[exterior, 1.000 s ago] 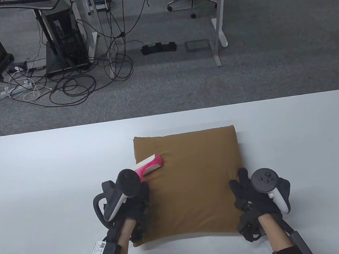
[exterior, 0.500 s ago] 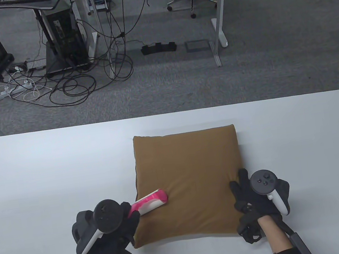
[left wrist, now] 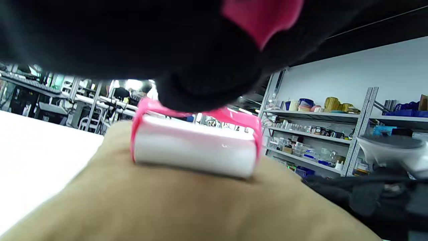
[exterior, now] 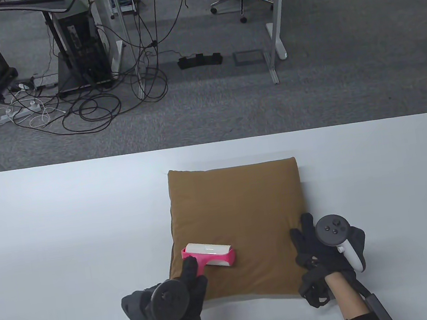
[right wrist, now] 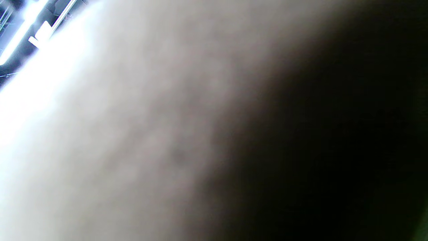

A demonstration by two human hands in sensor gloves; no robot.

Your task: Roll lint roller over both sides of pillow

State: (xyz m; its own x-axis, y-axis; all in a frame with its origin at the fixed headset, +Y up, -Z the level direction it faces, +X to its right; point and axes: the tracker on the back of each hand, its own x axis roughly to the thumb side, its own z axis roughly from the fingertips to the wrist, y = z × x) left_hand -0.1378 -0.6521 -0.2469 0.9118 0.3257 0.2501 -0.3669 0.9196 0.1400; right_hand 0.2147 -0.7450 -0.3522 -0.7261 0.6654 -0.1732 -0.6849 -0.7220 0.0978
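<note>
Here, one white table (exterior: 68,228) carries the whole job, and one brown pillow (exterior: 240,211) lies flat on it, right of center and toward the near edge. The pillow looks soft and light: its cover dimples slightly under the roller in the left wrist view, so it will likely give under pressure and slide on the smooth tabletop unless pinned. When it is time to turn it over, an edge or corner seems the sensible place to take it, since the middle would only bunch.

Two gloved hands are at work. The right hand (exterior: 322,256) rests at the pillow's near right corner, fingers spread and touching the fabric's edge, gripping nothing; its own wrist view is a grey blur and adds nothing. The left hand (exterior: 178,304) is wrapped around the handle of the single lint roller (exterior: 210,255), one finger reaching forward along the pink frame.

The roller sits on the pillow's near left part, its white sticky drum (left wrist: 194,150) lying crosswise and touching the fabric. It looks light and rigid, a plastic frame with a paper roll; the handle is the place to hold it, as the tacky drum would cling to a glove. Only the upper side of the pillow shows, so the underside is presumably yet to be rolled.
</note>
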